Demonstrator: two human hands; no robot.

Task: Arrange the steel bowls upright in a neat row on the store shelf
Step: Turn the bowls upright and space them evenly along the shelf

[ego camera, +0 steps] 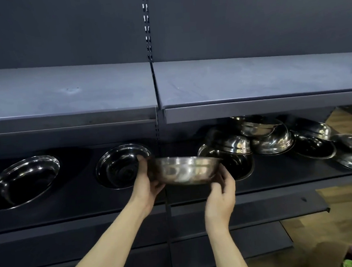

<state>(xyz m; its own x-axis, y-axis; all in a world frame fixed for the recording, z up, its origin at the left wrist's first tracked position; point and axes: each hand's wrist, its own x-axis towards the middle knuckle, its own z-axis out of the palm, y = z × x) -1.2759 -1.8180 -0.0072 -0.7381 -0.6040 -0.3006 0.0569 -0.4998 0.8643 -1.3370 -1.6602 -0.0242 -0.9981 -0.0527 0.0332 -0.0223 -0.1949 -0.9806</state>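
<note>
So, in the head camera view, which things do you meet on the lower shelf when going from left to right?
Far-left upright bowl → second upright bowl → left hand → held bowl → right hand → jumbled pile of bowls.

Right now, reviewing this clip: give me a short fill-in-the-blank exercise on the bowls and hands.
1. The held bowl is gripped by ____ hands, the left hand and the right hand.
2. On the left shelf section, ____ bowls already stand upright, the far-left bowl and the second bowl.
3. The jumbled pile of bowls lies on the ____ side of the shelf.

Missing words: both; two; right
</note>
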